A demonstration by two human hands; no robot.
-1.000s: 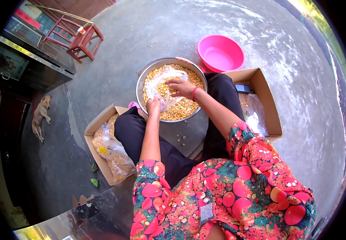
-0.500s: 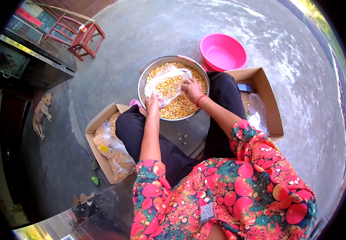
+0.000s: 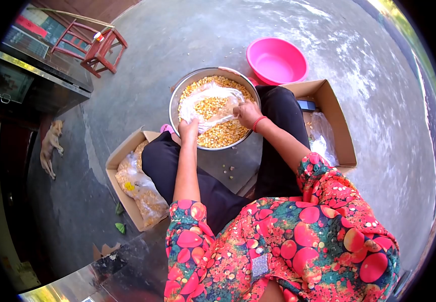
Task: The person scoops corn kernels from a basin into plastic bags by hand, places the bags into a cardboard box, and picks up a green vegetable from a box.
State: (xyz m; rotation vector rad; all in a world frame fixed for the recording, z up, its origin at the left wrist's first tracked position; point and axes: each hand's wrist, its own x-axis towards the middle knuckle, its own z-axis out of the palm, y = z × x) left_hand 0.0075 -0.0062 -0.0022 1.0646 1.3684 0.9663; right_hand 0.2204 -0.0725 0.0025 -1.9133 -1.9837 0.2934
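A round metal basin (image 3: 173,113) full of yellow corn kernels (image 3: 223,137) stands on the floor between my knees. Over the kernels lies a clear plastic bag (image 3: 193,103), its mouth spread wide with corn showing inside it. My left hand (image 3: 188,130) is closed on the near left edge of the bag. On the right side, my right hand (image 3: 247,112), with a red beaded bracelet at the wrist, grips the bag's other edge with bent fingers. The fingertips of both hands are partly hidden.
Left of my leg, a cardboard box (image 3: 122,153) holds filled plastic bags of corn (image 3: 140,183). On the right, another box (image 3: 343,128) contains plastic bags (image 3: 322,136) and a dark blue item (image 3: 306,105). Beyond are a pink tub (image 3: 278,60), a red wooden chair (image 3: 99,50) and a lying dog (image 3: 51,146).
My right hand has shifted slightly to the right, and the bag's mouth is stretched wider. My left hand stays at the near left edge. The whole view has shifted a little.
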